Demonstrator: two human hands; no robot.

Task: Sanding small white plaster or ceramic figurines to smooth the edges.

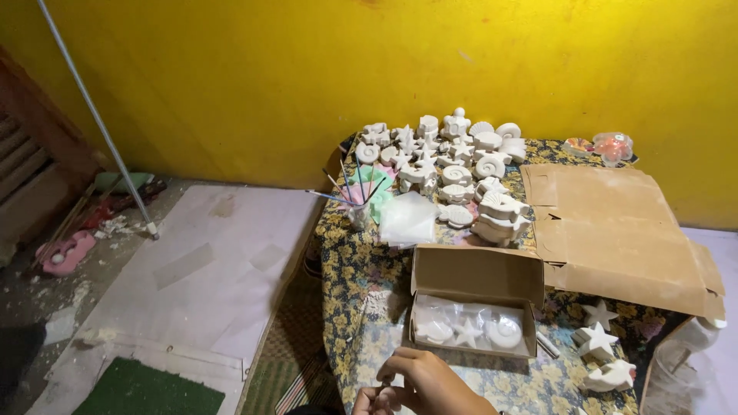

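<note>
Presently, both hands sat at the near edge of the desk [346, 307], low in the frame. The right hand [430, 380] lay curled over the left hand [373, 400], and the fingers of both were pressed together around a small slim thing; what it was could not be told, it was mostly hidden. The left hand showed only as fingertips, partly under the right.

Just beyond the hands, slightly to the right, stood an open cardboard box [475, 303], its long axis running left to right and its lid flap raised on the far side. Inside lay white plaster pieces, among them a star [467, 332] and a spiral shell [503, 330]. The right hand was the nearer one to the box.

To the right of the box lay loose white stars [598, 338] and another white figure [611, 376]. A flattened sheet of cardboard [615, 223] lay farther right. At the far end of the desk stood a heap of white plaster shells and stars [453, 165], with a cup of brushes [355, 207] and a stack of clear bags [407, 219] to its left. Nothing stood between the hands and the box.
</note>
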